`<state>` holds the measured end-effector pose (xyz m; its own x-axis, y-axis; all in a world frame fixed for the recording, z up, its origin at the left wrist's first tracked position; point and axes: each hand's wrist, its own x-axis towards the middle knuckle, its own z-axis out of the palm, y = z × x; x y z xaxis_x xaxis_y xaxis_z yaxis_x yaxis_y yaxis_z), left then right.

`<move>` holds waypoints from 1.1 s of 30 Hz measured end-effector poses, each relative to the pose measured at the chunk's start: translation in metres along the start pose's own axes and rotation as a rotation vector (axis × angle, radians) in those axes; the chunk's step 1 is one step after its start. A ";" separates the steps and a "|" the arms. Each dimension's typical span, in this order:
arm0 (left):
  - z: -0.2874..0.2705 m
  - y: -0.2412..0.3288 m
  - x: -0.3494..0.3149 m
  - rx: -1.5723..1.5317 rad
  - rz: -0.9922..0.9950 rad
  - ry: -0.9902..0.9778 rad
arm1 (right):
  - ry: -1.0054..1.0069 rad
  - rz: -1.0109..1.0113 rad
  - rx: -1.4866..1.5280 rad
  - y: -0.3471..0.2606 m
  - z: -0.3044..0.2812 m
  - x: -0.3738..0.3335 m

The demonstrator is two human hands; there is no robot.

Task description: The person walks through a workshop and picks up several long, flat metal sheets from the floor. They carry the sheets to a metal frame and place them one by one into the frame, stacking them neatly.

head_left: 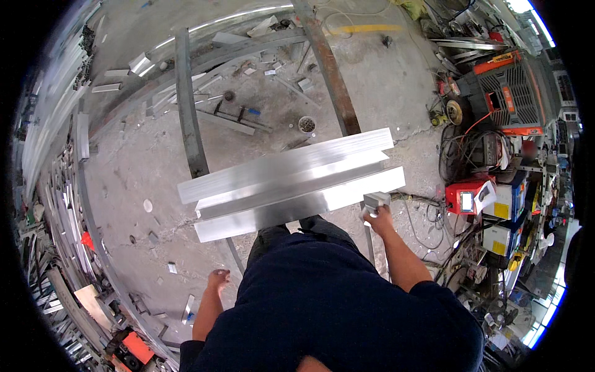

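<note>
Bare hands: two, left hand (218,278) and right hand (379,218) | small grey piece (376,199): one | long silver profile (291,162): one or several, can't tell from here | dark beams (188,105) past it: two | tub of bits (307,124): one | red box (455,197): one | offcuts (141,63): too many to count

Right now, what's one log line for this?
left hand: empty; right hand: holding short metal piece; folded metal profile: across steel rails

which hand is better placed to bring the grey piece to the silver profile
Probably the right: the right hand holds the grey piece near the silver profile; the left hand looks empty.
</note>
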<state>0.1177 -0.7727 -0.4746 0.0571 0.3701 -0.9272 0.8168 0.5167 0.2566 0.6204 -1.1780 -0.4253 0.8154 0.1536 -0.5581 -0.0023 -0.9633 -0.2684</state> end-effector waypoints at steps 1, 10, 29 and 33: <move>-0.003 0.011 0.014 0.022 0.027 0.002 | 0.028 0.004 -0.022 0.010 0.005 -0.008; 0.025 0.121 0.108 0.139 0.342 -0.022 | -0.053 0.029 -0.055 -0.028 -0.032 -0.044; 0.145 0.106 0.036 0.372 0.068 -0.166 | 0.144 0.170 0.007 0.161 -0.068 0.059; 0.131 0.122 0.036 0.209 0.190 -0.084 | 0.058 0.226 0.055 0.144 -0.070 0.067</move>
<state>0.2945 -0.7976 -0.5128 0.2602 0.3753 -0.8896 0.8870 0.2712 0.3738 0.7148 -1.3219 -0.4463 0.8224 -0.0786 -0.5635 -0.2185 -0.9581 -0.1852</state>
